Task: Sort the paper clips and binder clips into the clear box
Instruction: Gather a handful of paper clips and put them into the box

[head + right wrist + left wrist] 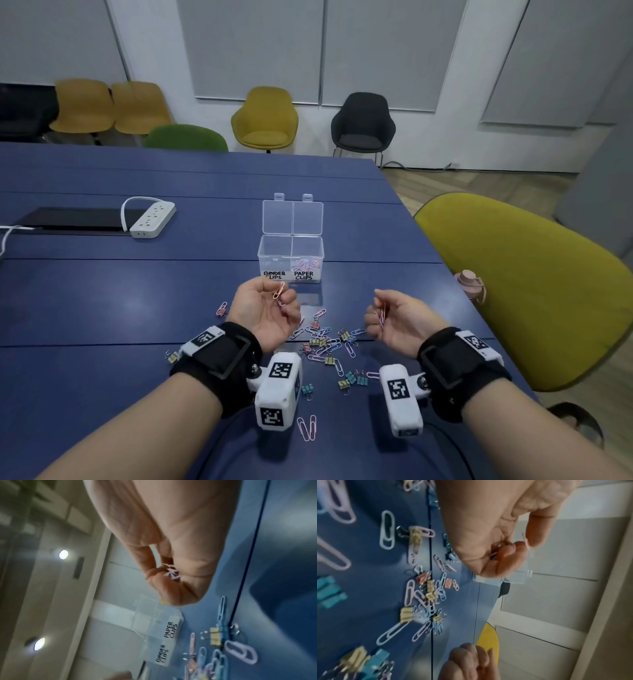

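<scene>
The clear box (290, 255) stands open on the blue table (137, 291), labelled BINDER CLIPS on the left and PAPER CLIPS on the right; pastel paper clips (306, 264) lie in the right compartment. My left hand (265, 310), palm up just in front of the box, pinches a pink paper clip (278, 290) and curls round a few more clips (494, 553). My right hand (394, 320), also palm up, holds a small bunch of pink and purple paper clips (382, 315), seen bunched under its fingers (172, 574). A mixed pile of paper clips and binder clips (325, 341) lies between my wrists.
Two pink paper clips (307, 427) lie near the front edge. A white power strip (152, 219) and a dark flat device (75, 221) sit at the left. A yellow-green chair (520, 291) with a pink bottle (470, 282) stands against the table's right edge.
</scene>
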A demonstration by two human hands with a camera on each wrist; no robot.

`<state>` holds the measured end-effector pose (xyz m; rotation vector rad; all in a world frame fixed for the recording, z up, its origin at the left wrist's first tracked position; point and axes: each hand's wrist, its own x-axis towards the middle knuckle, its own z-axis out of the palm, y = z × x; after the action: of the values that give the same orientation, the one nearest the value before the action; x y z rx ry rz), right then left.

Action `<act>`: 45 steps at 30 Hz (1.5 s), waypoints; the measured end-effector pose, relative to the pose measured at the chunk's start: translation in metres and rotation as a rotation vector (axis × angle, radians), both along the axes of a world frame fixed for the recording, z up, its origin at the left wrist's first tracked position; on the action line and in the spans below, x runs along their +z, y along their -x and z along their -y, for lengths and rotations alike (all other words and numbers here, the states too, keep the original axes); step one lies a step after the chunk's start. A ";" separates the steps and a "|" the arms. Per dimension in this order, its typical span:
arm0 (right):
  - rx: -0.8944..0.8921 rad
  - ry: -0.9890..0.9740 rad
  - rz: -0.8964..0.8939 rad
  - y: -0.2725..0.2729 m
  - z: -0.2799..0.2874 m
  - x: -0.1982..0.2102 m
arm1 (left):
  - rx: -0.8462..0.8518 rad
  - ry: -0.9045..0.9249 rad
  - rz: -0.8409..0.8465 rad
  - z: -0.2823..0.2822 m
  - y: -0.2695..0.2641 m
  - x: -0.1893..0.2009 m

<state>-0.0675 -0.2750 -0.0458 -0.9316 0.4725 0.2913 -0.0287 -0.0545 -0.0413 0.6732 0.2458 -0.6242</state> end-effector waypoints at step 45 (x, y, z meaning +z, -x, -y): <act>0.800 1.815 0.056 -0.012 -0.038 -0.011 | -0.763 -1.791 1.197 0.029 0.018 -0.015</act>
<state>-0.0552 -0.2369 -0.0570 -2.9113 0.1764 0.5427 -0.0464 -0.0831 -0.0559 2.7961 -0.7639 -0.4607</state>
